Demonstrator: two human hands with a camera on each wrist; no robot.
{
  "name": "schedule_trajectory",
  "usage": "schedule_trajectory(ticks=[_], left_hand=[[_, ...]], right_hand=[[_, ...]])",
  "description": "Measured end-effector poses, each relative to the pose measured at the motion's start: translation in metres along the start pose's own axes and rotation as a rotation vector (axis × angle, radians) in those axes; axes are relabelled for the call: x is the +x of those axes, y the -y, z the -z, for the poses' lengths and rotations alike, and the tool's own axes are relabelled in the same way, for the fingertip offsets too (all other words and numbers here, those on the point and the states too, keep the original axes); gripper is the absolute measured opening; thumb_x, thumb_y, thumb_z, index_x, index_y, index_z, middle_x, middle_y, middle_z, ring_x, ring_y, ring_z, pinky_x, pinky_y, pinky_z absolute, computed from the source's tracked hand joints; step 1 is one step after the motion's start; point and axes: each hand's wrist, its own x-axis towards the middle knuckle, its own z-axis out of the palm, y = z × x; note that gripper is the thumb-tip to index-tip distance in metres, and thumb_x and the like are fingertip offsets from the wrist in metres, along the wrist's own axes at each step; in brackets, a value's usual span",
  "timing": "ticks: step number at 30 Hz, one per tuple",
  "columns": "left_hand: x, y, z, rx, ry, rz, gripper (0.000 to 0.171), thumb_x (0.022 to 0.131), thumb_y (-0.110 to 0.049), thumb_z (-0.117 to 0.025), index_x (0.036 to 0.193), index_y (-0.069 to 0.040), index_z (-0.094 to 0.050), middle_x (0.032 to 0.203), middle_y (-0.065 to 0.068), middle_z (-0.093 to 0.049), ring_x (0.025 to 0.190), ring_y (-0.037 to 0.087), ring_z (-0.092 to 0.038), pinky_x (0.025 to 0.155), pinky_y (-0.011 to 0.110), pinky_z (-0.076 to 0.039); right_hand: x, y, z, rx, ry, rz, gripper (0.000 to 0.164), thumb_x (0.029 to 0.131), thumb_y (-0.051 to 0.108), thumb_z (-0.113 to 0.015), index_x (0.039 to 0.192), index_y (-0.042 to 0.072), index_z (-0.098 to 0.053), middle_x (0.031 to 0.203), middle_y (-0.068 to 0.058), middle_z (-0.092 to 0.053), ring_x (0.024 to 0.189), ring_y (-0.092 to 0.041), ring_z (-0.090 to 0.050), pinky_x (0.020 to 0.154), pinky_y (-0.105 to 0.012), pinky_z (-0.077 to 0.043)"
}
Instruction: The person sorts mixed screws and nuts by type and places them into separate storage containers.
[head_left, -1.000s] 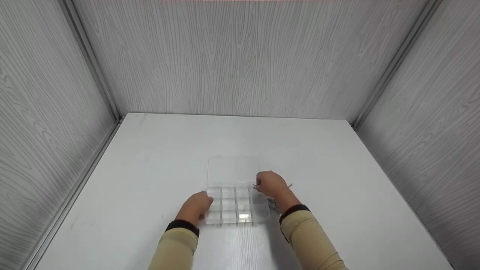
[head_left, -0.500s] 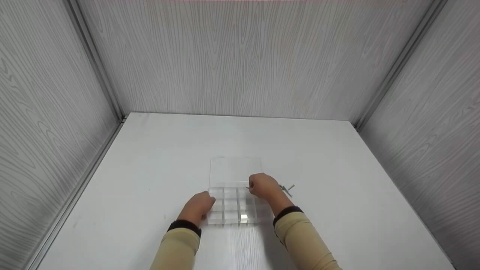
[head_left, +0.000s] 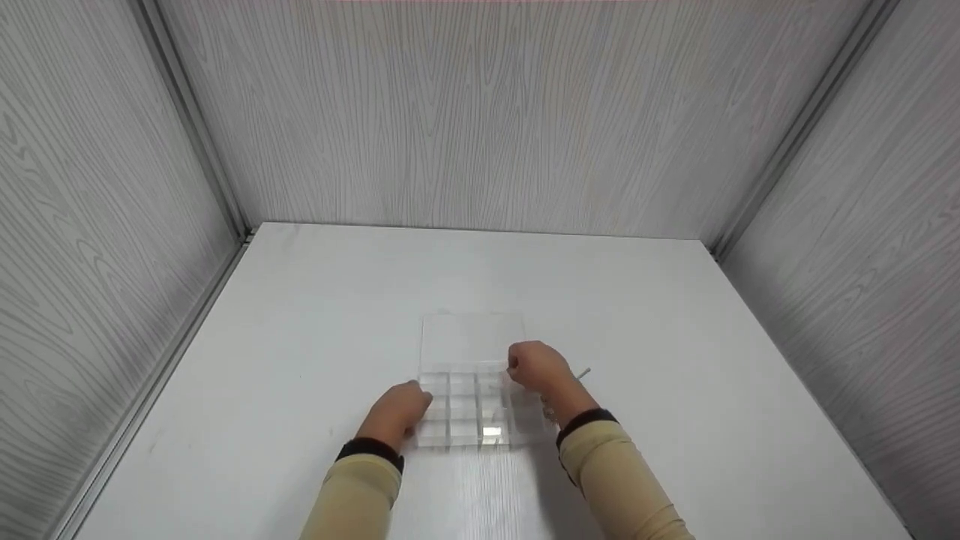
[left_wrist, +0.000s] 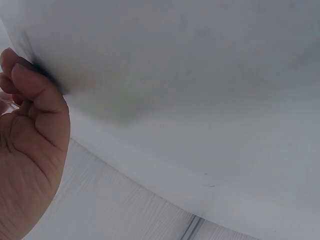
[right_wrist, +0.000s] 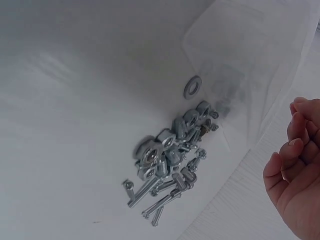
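A clear plastic compartment box [head_left: 478, 412] lies on the white table with its lid [head_left: 469, 337] folded back flat behind it. My left hand [head_left: 399, 406] grips the box's left side, thumb over the rim. In the left wrist view the fingers of this hand [left_wrist: 35, 120] are curled at a clear edge. Over the box's back right corner is my right hand [head_left: 538, 366], fingers loosely bent. Nothing shows between the fingers of the right hand [right_wrist: 300, 160] in its wrist view. Beside the box lies a pile of silvery screws and nuts [right_wrist: 170, 160], partly hidden by my right wrist in the head view.
A flat washer [right_wrist: 192, 87] lies apart from the pile, near the clear box wall. One screw [head_left: 584, 373] shows past my right wrist. Grey wood-grain panels [head_left: 465, 112] stand behind and at both sides of the table [head_left: 337, 285].
My right hand moved left over the box with a small screw at its fingertips, then back right; the screw no longer shows there. My left hand kept its place on the box.
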Motion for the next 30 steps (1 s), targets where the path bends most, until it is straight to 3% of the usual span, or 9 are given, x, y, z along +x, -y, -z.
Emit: schedule_trajectory(ticks=[10, 17, 22, 30], left_hand=[[0.003, 0.001, 0.000, 0.032, 0.014, -0.010, 0.044, 0.094, -0.024, -0.039, 0.122, 0.010, -0.046, 0.088, 0.017, -0.056, 0.057, 0.022, -0.051, 0.048, 0.029, -0.042], [0.003, 0.003, -0.001, -0.031, 0.018, -0.013, 0.046, 0.096, -0.023, -0.040, 0.128, 0.009, -0.041, 0.099, 0.019, -0.055, 0.053, 0.019, -0.046, 0.042, 0.026, -0.038], [0.002, 0.004, 0.000, -0.030, 0.018, -0.019, 0.042, 0.095, -0.022, -0.039, 0.122, 0.009, -0.046, 0.077, 0.014, -0.053, 0.047, 0.017, -0.042, 0.044, 0.028, -0.037], [0.001, 0.002, 0.000, -0.034, 0.016, -0.010, 0.038, 0.093, -0.022, -0.038, 0.116, 0.006, -0.050, 0.072, 0.011, -0.051, 0.046, 0.017, -0.042, 0.042, 0.027, -0.036]], right_hand=[[-0.011, -0.032, 0.011, 0.065, -0.038, -0.133, 0.007, 0.085, 0.013, -0.059, 0.078, 0.011, -0.061, 0.074, 0.000, -0.058, 0.065, -0.015, -0.053, 0.058, -0.031, -0.046], [-0.020, -0.053, 0.014, 0.065, -0.033, -0.220, 0.008, 0.087, 0.014, -0.058, 0.082, 0.009, -0.061, 0.077, -0.002, -0.059, 0.069, -0.017, -0.054, 0.061, -0.034, -0.046], [-0.022, -0.064, 0.011, 0.050, -0.003, -0.288, 0.011, 0.087, 0.017, -0.059, 0.086, 0.007, -0.062, 0.078, -0.004, -0.059, 0.070, -0.019, -0.055, 0.061, -0.033, -0.047], [-0.025, -0.068, 0.002, 0.003, 0.036, -0.380, 0.012, 0.086, 0.016, -0.059, 0.088, 0.005, -0.064, 0.079, -0.006, -0.062, 0.068, -0.018, -0.055, 0.062, -0.034, -0.048]])
